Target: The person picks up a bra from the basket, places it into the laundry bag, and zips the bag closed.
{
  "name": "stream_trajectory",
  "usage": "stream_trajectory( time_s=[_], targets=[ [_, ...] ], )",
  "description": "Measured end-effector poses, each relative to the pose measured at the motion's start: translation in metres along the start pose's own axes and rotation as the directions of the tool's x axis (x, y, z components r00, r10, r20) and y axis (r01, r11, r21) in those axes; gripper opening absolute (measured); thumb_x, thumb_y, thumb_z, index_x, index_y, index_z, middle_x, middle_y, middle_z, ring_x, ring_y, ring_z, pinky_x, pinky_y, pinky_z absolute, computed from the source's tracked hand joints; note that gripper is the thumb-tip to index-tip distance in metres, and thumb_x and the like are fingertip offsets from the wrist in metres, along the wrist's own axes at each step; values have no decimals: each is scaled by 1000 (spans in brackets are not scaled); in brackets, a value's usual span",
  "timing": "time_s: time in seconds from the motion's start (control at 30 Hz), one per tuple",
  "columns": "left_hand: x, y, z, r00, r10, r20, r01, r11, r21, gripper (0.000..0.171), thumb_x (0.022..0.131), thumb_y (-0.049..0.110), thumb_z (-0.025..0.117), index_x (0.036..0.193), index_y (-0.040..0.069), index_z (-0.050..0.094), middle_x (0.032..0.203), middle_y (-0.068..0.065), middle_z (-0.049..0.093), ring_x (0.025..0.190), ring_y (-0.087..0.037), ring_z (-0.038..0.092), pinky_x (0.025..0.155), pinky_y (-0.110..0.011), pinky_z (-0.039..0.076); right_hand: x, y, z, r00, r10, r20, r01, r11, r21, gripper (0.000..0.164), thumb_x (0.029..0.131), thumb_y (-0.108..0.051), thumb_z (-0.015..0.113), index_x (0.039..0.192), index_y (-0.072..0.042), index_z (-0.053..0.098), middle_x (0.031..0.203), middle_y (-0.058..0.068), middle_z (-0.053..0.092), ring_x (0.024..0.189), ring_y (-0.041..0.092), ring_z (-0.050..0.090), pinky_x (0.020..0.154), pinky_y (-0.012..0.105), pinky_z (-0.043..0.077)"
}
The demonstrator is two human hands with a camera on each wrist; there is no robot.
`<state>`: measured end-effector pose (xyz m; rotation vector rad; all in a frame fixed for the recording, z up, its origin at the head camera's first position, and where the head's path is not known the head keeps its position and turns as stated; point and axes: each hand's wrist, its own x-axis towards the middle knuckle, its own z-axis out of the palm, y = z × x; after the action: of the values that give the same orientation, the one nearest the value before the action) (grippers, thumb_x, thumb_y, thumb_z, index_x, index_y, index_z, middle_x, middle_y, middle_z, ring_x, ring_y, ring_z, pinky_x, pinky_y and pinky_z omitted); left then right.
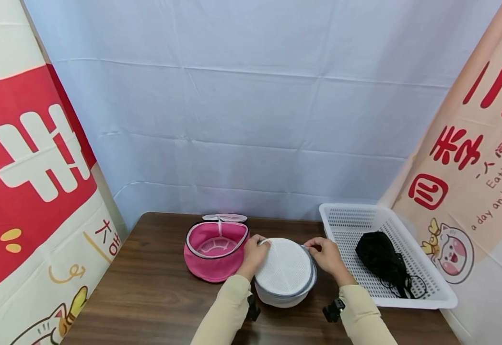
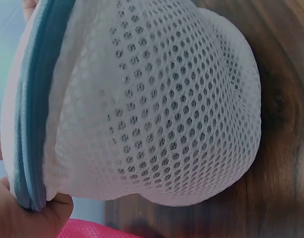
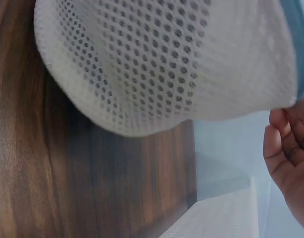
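Note:
A round white mesh laundry bag with a grey-blue zipper rim stands on the table, its flat mesh lid lying over the top. On its left side my left hand grips the rim, with thumb and fingers on either side of the edge in the left wrist view. My right hand pinches the zipper edge at the upper right of the bag. In the right wrist view, the fingertips meet right at the blue rim. To the left sits a pink mesh laundry bag, its lid folded back.
A white perforated plastic basket stands at the right of the brown wooden table, holding a bundle of black mesh with cords. Behind the table hangs a pale blue cloth, with printed banners on both sides.

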<state>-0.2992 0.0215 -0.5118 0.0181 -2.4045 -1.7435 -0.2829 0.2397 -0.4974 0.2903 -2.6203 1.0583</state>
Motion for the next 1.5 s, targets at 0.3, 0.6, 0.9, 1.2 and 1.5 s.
stream_trajectory(
  time_s=[0.3, 0.6, 0.9, 1.2, 1.5],
  targets=[
    [1, 0, 2, 984, -174, -47, 153, 944, -294, 10, 82, 11, 60, 80, 2, 58, 78, -7, 55, 71, -19, 52, 67, -33, 43, -5, 1, -8, 1000, 19, -10, -19, 999, 30, 4, 85, -4, 66, 84, 0, 66, 78, 4, 63, 67, 17, 52, 56, 29, 43],
    [-2, 1, 8, 962, -261, -87, 202, 885, -421, 11, 86, 9, 54, 86, -2, 55, 83, -11, 54, 76, -23, 52, 68, -34, 43, -11, 5, -8, 999, -5, -49, 8, 998, 57, 3, 81, 0, 68, 81, -2, 66, 74, 1, 62, 64, 15, 52, 56, 28, 43],
    [-2, -2, 13, 934, -308, -181, 198, 868, -455, 11, 87, 7, 54, 91, -4, 55, 87, -14, 56, 80, -26, 54, 74, -38, 44, -15, 3, -8, 998, 8, -61, -3, 997, 82, 5, 82, -2, 68, 81, 2, 66, 73, 2, 62, 63, 14, 52, 55, 27, 43],
    [-5, 1, 13, 921, -318, -228, 179, 861, -477, 13, 89, 5, 51, 97, -5, 53, 98, -19, 55, 89, -30, 53, 81, -42, 41, -20, 4, -6, 995, 11, -100, -2, 996, 85, 5, 80, -1, 70, 78, -3, 67, 70, 0, 61, 60, 13, 50, 53, 25, 41],
    [-8, 1, 13, 926, -287, -245, 153, 878, -453, 13, 87, 4, 53, 95, -6, 54, 94, -18, 56, 86, -29, 54, 79, -41, 42, -24, 6, -4, 993, 14, -116, -1, 994, 109, 6, 78, 2, 70, 77, -2, 66, 69, 1, 62, 59, 12, 49, 52, 25, 41]
  ],
)
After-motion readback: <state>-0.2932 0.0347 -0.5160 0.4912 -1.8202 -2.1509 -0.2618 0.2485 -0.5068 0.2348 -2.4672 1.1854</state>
